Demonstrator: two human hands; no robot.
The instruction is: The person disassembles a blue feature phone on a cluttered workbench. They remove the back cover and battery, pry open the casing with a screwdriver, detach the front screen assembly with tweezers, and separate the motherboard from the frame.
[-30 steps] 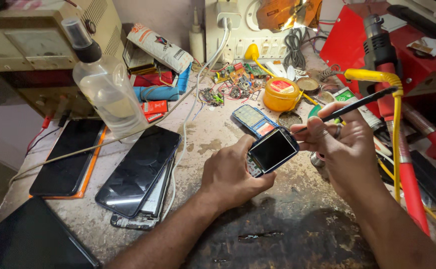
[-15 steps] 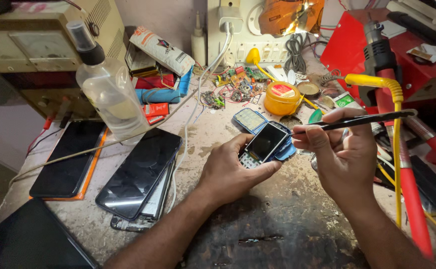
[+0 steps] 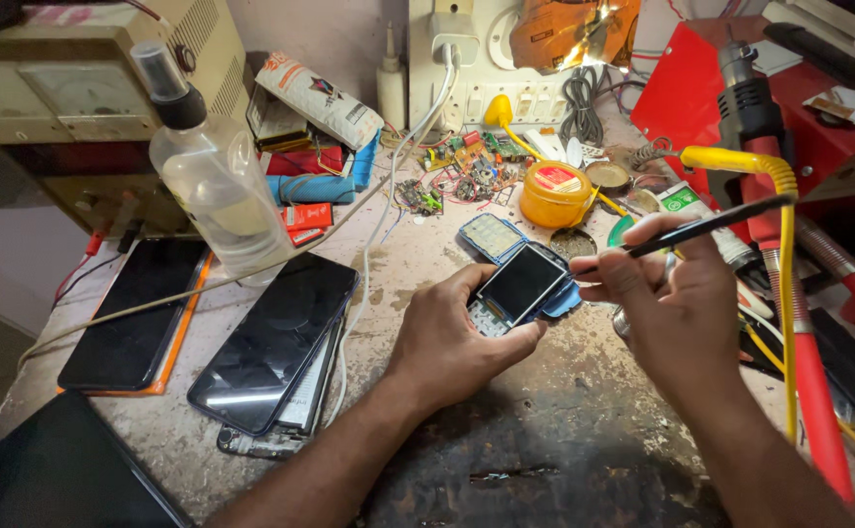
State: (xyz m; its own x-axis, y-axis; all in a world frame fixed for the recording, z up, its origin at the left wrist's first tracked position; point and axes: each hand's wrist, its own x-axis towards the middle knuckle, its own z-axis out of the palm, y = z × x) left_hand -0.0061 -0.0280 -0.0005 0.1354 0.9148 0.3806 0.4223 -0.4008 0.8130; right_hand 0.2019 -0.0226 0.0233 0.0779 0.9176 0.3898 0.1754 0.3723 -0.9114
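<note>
Left hand has lowered the small dark-screened keypad phone toward the stained table; right hand now pinches a thin black probe at its edge.

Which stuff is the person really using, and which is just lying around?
In use:
left hand holding small keypad phone
right hand holding thin black tool

Lying about:
spray bottle
dark smartphones
yellow tin

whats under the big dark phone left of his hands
The big dark phone lies on at least one more flat phone or panel, edge showing at its lower right. The rest underneath is covered.
</note>
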